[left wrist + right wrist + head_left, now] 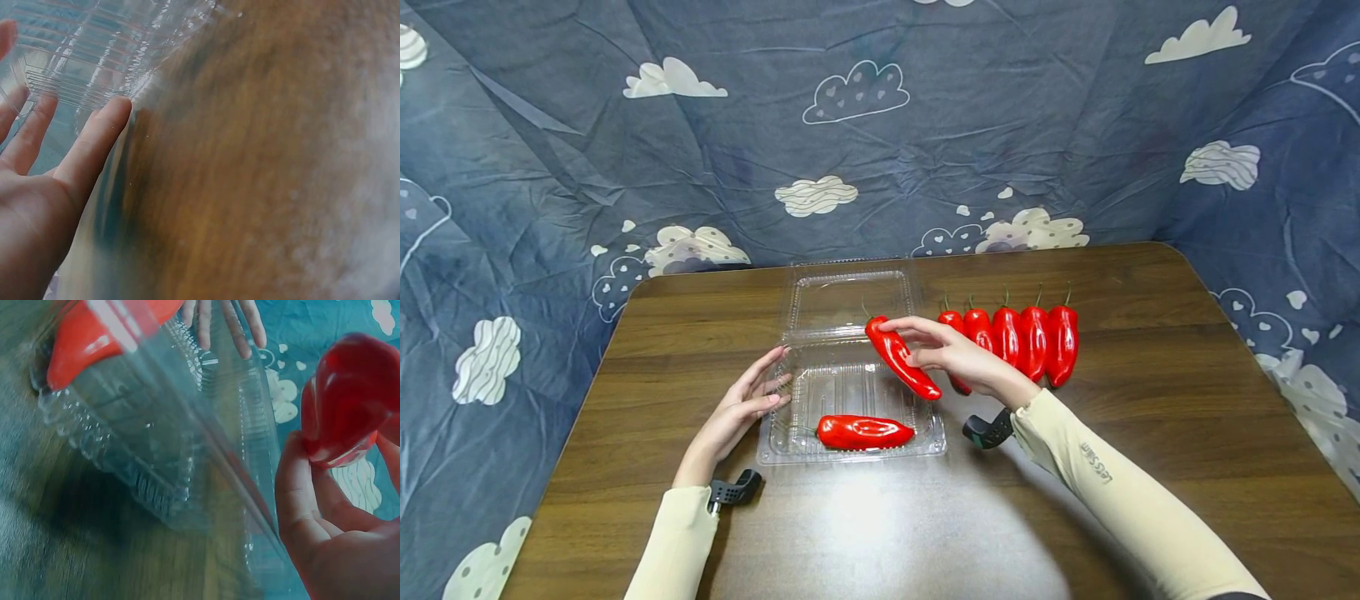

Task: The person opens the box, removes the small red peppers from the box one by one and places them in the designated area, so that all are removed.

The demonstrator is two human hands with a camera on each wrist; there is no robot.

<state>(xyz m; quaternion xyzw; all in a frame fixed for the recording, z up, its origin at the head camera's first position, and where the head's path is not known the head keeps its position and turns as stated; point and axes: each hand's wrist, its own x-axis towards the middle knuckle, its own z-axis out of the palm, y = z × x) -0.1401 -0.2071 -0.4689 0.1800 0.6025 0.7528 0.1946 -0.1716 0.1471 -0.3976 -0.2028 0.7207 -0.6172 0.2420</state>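
In the head view my right hand (951, 350) pinches a red pepper (898, 358) between thumb and fingers, tilted with its stem up to the left, over the right side of a clear plastic clamshell container (853, 460). Another red pepper (865, 432) lies sideways in the container's front part. My left hand (741, 411) is at the container's left wall with its fingers extended; the left wrist view shows the fingertips (119, 107) right at the ribbed plastic. The held pepper (350, 394) appears close up in the right wrist view, the thumb and fingers around it.
Several red peppers (1033, 337) stand in a row to the right of the container, stems pointing away. The container's lid (850, 296) lies folded back toward the far table edge. Behind the wooden table (1150, 350) hangs a blue cloud-patterned cloth (880, 158).
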